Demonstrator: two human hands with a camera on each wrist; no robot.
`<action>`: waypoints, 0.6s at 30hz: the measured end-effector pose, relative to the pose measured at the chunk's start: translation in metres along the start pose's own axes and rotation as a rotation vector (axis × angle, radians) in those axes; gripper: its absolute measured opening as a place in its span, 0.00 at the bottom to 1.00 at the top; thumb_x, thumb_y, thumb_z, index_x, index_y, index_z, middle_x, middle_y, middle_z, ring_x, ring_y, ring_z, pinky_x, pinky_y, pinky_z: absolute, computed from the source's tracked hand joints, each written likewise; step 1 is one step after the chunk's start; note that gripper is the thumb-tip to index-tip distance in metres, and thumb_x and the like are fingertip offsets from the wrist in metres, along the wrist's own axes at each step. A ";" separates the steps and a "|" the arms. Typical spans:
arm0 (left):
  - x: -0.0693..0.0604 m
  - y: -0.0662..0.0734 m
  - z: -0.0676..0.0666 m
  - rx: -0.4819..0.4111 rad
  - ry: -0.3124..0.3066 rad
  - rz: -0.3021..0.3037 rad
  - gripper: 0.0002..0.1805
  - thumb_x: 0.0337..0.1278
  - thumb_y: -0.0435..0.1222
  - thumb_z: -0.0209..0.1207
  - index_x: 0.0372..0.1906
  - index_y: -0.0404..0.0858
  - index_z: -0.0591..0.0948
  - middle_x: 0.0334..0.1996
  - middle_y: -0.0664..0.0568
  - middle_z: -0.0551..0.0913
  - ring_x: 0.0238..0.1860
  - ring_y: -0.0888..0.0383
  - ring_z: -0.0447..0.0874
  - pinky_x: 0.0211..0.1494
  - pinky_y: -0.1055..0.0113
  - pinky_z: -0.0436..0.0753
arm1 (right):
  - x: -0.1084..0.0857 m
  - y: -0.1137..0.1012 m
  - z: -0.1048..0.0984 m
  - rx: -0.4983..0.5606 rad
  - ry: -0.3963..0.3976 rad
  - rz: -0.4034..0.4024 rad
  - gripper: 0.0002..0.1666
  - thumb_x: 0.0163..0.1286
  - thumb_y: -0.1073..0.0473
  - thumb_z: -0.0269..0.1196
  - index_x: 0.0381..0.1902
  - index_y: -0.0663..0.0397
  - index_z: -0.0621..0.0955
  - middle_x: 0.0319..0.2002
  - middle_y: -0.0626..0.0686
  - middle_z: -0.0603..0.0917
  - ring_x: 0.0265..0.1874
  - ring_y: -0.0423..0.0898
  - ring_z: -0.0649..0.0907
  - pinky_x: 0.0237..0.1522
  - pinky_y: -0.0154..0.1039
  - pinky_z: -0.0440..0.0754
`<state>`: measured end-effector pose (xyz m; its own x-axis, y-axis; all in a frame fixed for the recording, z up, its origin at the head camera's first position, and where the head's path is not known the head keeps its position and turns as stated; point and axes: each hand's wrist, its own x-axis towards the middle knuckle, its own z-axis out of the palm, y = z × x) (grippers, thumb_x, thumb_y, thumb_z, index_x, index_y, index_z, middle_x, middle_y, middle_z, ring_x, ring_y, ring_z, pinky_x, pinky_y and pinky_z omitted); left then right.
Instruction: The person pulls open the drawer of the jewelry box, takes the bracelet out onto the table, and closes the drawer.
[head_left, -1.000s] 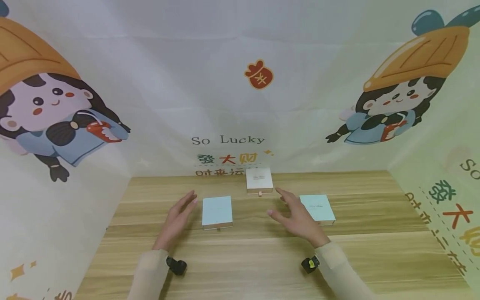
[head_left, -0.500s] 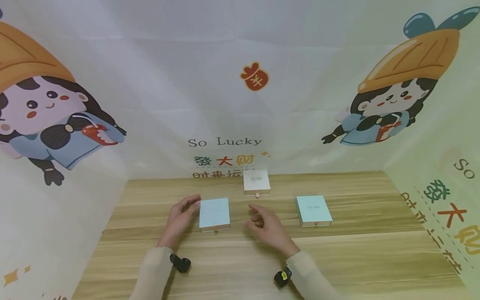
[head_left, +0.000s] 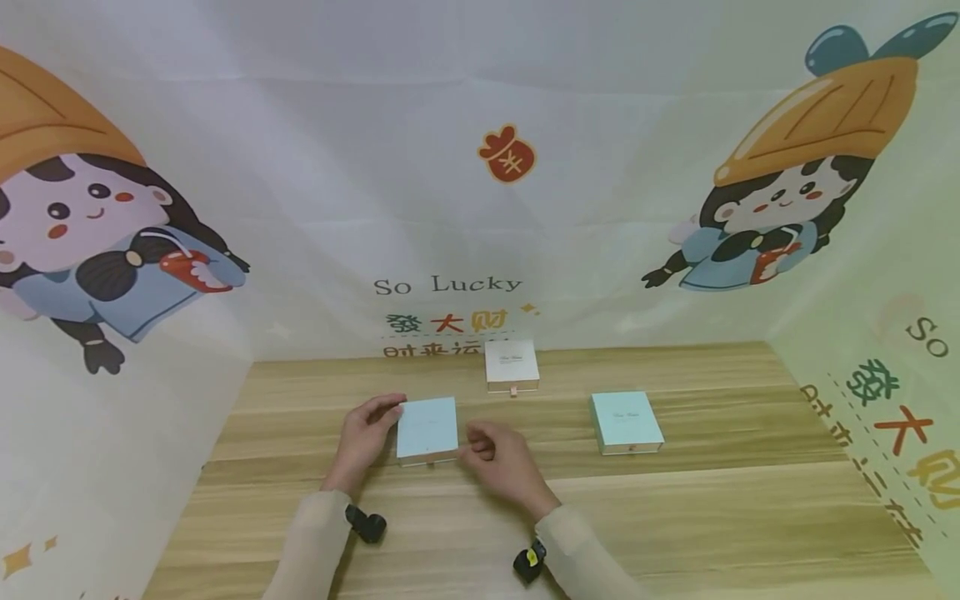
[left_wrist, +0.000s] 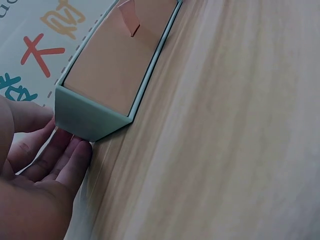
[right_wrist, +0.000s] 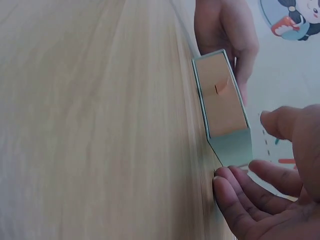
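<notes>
A pale blue square drawer box point(head_left: 427, 423) lies flat on the table between my two hands. My left hand point(head_left: 366, 435) touches its left side, the fingertips against the blue wall in the left wrist view. On the other side, my right hand point(head_left: 508, 463) is close by with loosely bent fingers; whether they touch the box is hard to tell. The wrist views show the peach drawer front point(left_wrist: 112, 57) pushed in, with a small ribbon tab point(right_wrist: 221, 87).
A white drawer box point(head_left: 512, 364) stands at the back against the printed cloth wall point(head_left: 337, 208). To the right lies a mint green drawer box point(head_left: 627, 421). Bare wood-grain table point(head_left: 712, 525) spreads in front of it.
My right hand has moved left, away from the mint green box, to the pale blue box's right side. My left hand has come in against its left side. The boxes stay put.
</notes>
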<state>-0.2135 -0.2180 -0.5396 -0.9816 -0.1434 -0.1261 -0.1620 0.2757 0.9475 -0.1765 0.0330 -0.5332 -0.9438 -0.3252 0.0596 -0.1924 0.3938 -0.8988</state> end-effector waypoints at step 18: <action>0.001 0.000 0.000 0.030 0.009 -0.025 0.16 0.73 0.37 0.59 0.60 0.39 0.83 0.63 0.45 0.83 0.67 0.49 0.77 0.71 0.54 0.74 | 0.008 -0.006 0.026 -0.044 0.140 0.026 0.20 0.70 0.55 0.69 0.51 0.66 0.85 0.41 0.56 0.89 0.39 0.45 0.87 0.42 0.30 0.85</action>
<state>-0.2149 -0.2184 -0.5400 -0.9763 -0.1591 -0.1467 -0.1894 0.3003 0.9348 -0.1754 0.0058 -0.5384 -0.9762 -0.1928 0.0988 -0.1759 0.4392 -0.8810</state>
